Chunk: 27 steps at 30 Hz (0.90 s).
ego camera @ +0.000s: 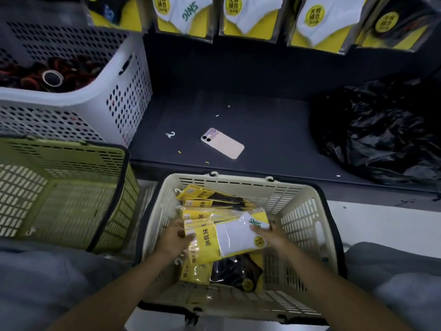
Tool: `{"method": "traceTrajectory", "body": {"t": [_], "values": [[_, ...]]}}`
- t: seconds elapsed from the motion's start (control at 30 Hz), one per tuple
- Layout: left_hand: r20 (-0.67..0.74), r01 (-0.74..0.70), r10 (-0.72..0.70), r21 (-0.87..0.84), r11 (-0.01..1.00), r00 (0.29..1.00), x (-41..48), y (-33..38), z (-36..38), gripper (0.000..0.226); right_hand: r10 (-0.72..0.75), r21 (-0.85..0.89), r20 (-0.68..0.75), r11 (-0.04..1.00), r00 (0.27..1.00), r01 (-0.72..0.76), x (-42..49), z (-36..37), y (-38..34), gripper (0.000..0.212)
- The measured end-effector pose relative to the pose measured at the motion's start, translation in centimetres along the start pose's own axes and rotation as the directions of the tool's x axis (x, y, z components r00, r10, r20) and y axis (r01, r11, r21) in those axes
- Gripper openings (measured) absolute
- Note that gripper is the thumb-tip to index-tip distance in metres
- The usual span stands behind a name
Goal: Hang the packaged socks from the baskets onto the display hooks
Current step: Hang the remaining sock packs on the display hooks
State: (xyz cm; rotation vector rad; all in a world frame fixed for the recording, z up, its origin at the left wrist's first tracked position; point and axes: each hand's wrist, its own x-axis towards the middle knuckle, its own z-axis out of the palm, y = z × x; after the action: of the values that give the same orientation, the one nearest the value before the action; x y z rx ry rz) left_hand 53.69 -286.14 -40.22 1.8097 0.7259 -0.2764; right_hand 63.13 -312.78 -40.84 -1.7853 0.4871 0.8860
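The top pack [229,237], white socks on a yellow card, lies on the pile inside the beige basket [241,181], directly in front of the person and low between both forearms. Its long axis runs left to right, slightly tilted. The yellow header end is at the left hand [174,238] and the sock's cuff end at the right hand [270,237]. Both hands grasp it: the left curls its fingers round the header edge, and the right lays its fingers over the far end. Neither is nearer, but the left holds the end that should carry the hanger, so the lift probably turns on that hand. The row of hung packs [248,17] is ahead and above, beyond the dark shelf [274,130]. The display hooks themselves are out of view. There are three baskets: beige, green [71,149] and white [71,101]. The beige one shows about six packs, mostly overlapped, so I cannot give an exact number. Five hung packs show, three white and two dark. On the shelf are one phone [222,143], one loose hook [170,134] and one black bag [377,130].
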Motion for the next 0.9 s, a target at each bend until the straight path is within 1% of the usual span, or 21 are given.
{"method": "traceTrajectory", "body": {"t": [0.1, 0.17, 0.23, 0.3, 0.33, 0.4, 0.43, 0.5, 0.53, 0.57, 0.63, 0.67, 0.7, 0.73, 0.77, 0.8, 0.87, 0.9], "values": [[0.018, -0.029, 0.029, 0.0, 1.0, 0.999, 0.2, 1.9, -0.8, 0.032, -0.056, 0.017, 0.028, 0.998, 0.998, 0.055, -1.6, -1.3, -1.7, 0.035], [0.038, -0.057, 0.056, 0.002, 0.998, 0.998, 0.3, 4.4, -2.2, 0.033, -0.065, 0.001, 0.087, 0.998, 0.994, 0.065, -3.1, -1.9, -3.2, 0.038], [0.016, -0.082, 0.083, -0.047, 0.995, 0.996, 0.2, 7.1, -3.7, 0.033, -0.097, 0.043, 0.141, 0.995, 0.985, 0.091, -4.5, -2.2, -4.7, 0.042], [-0.036, -0.15, 0.147, -0.119, 0.982, 0.988, -0.3, 10.1, -5.3, 0.032, -0.165, 0.118, 0.115, 0.981, 0.98, 0.152, -6.1, -2.1, -6.7, 0.047], [-0.042, -0.201, 0.196, -0.181, 0.963, 0.98, -0.8, 11.7, -6.0, 0.032, -0.202, 0.148, 0.077, 0.971, 0.976, 0.189, -6.9, -2.0, -7.9, 0.05], [0.011, -0.254, 0.279, -0.379, 0.89, 0.96, -1.7, 14.5, -7.5, 0.044, -0.284, 0.229, 0.006, 0.934, 0.959, 0.275, -8.6, -1.8, -10.4, 0.059], [0.061, -0.24, 0.306, -0.486, 0.84, 0.95, -2.0, 15.6, -8.1, 0.049, -0.316, 0.276, -0.029, 0.909, 0.948, 0.311, -9.3, -1.8, -11.6, 0.064], [0.135, -0.214, 0.381, -0.639, 0.739, 0.915, -2.8, 17.7, -8.8, 0.049, -0.349, 0.345, -0.101, 0.866, 0.932, 0.361, -10.9, -1.8, -13.7, 0.069], [0.15, -0.208, 0.401, -0.665, 0.717, 0.904, -3.2, 18.6, -8.7, 0.049, -0.37, 0.384, -0.11, 0.84, 0.922, 0.383, -11.7, -1.7, -14.6, 0.069], [0.162, -0.208, 0.403, -0.653, 0.728, 0.901, -3.7, 19.5, -8.3, 0.055, -0.402, 0.431, -0.102, 0.807, 0.91, 0.404, -12.4, -1.3, -15.3, 0.071], [0.183, -0.222, 0.388, -0.573, 0.789, 0.903, -4.7, 21.0, -6.4, 0.079, -0.448, 0.497, -0.083, 0.756, 0.89, 0.427, -13.5, -0.4, -16.2, 0.075], [0.158, -0.235, 0.381, -0.561, 0.794, 0.911, -5.1, 21.7, -5.3, 0.088, -0.472, 0.517, -0.066, 0.737, 0.879, 0.435, -14.0, 0.0, -16.4, 0.073], [0.103, -0.254, 0.379, -0.581, 0.773, 0.92, -5.5, 22.4, -4.4, 0.089, -0.491, 0.527, -0.051, 0.727, 0.87, 0.441, -14.5, 0.2, -16.5, 0.069], [0.032, -0.286, 0.383, -0.609, 0.74, 0.923, -5.7, 23.2, -3.9, 0.081, -0.506, 0.517, -0.056, 0.722, 0.861, 0.459, -15.0, 0.1, -16.6, 0.065], [-0.03, -0.324, 0.391, -0.62, 0.714, 0.92, -5.8, 24.2, -3.6, 0.068, -0.52, 0.479, -0.104, 0.721, 0.848, 0.501, -15.3, -0.3, -17.0, 0.064], [-0.071, -0.356, 0.403, -0.621, 0.698, 0.913, -5.9, 25.2, -3.6, 0.057, -0.531, 0.42, -0.188, 0.717, 0.826, 0.556, -15.4, -1.2, -17.5, 0.062], [-0.116, -0.421, 0.447, -0.602, 0.678, 0.887, -5.8, 27.3, -4.1, 0.044, -0.573, 0.337, -0.358, 0.657, 0.738, 0.674, -16.1, -3.5, -19.2, 0.052], [-0.13, -0.463, 0.485, -0.579, 0.671, 0.865, -5.9, 28.5, -4.3, 0.042, -0.625, 0.305, -0.392, 0.604, 0.675, 0.736, -16.9, -4.6, -20.4, 0.047]]}}
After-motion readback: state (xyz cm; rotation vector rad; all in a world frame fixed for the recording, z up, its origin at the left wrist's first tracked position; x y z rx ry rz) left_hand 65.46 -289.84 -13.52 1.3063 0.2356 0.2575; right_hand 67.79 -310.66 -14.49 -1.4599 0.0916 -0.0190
